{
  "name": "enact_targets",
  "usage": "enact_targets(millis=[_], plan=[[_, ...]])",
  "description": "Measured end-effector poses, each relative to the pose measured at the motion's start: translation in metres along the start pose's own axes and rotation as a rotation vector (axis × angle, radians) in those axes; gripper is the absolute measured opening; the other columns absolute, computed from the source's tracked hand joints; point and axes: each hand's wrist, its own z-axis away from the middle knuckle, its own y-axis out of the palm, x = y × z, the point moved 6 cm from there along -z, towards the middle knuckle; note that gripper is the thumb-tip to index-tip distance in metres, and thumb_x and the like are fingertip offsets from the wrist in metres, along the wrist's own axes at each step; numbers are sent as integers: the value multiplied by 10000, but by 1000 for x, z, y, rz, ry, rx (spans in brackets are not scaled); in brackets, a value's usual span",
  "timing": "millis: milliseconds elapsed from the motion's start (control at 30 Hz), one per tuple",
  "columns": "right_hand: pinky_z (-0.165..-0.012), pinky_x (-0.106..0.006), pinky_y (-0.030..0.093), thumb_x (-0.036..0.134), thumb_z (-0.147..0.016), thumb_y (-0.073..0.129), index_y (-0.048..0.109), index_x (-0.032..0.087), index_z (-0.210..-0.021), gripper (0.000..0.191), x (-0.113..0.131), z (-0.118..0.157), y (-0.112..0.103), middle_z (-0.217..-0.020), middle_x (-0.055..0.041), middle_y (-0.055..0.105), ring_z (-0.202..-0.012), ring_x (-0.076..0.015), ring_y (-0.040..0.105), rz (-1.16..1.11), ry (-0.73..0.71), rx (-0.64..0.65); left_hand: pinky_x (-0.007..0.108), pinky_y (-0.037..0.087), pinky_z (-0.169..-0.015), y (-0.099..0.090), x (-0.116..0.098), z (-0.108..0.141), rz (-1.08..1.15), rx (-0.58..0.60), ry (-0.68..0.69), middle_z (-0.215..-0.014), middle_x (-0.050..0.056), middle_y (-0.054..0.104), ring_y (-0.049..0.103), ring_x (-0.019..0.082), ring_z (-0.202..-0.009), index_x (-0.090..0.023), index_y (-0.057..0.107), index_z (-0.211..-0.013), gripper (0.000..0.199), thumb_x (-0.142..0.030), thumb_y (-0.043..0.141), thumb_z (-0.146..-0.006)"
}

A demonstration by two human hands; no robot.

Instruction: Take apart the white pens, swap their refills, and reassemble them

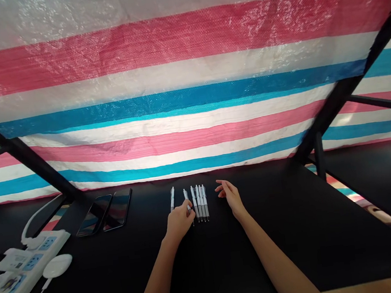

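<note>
Several white pens (199,202) lie side by side on the black table, their tips toward me. My left hand (180,221) is closed on one more white pen (186,194), just left of that row; its fingers cover the pen's middle. Farther left, a single white pen (172,198) lies apart, its lower end hidden behind my left hand. My right hand (231,198) hovers to the right of the row, fingers loosely bent and apart, with nothing in it.
Two dark phones (94,215) lie at the left. Nearer me on that side are a white power strip (29,273) with plugs and a round white charger (57,266) on a cable. Black frame bars (38,159) slope up at both sides before a striped sheet (195,142).
</note>
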Motion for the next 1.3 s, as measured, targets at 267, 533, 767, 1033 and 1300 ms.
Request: enact_targets(millis=[267, 533, 767, 1033, 1300], plan=[[-517, -266, 405, 593, -780, 487, 644, 188, -866, 443, 2, 1, 4, -682, -29, 601, -514, -130, 498, 52, -78, 45, 223, 348, -500, -11, 6, -1, 326, -140, -21, -509, -34, 509, 503, 125, -487, -200, 617, -824, 234, -290, 401, -827], [-562, -257, 398, 433, -864, 475, 642, 212, -972, 297, 32, 39, 51, -716, -18, 609, -595, -148, 525, 445, -335, 429, 230, 428, -535, -18, -1, 2, 640, -377, -16, -611, -16, 592, 564, 129, -557, -185, 557, -907, 227, -381, 477, -825], [-699, -301, 426, 346, -918, 406, 620, 242, -1080, 288, 34, 54, 68, -904, -52, 673, -779, -200, 595, 648, -455, 503, 242, 450, -561, -11, -3, 5, 433, -405, 80, -730, 14, 637, 564, 126, -573, -203, 578, -925, 223, -382, 466, -850], [-714, -288, 439, 322, -935, 362, 598, 262, -1056, 272, 32, 51, 65, -935, -40, 635, -822, -192, 597, 578, -446, 508, 270, 491, -663, -8, -13, 8, 325, -333, 217, -879, 64, 675, 616, 151, -706, -212, 537, -1164, 331, -342, 395, -894], [-624, -269, 390, 374, -938, 310, 559, 216, -844, 309, 36, 35, 48, -755, -14, 539, -677, -169, 515, 478, -357, 400, 239, 459, -546, -42, 19, 10, 560, -584, -22, -780, 35, 660, 590, 137, -608, -171, 437, -1233, 450, -413, 449, -854]])
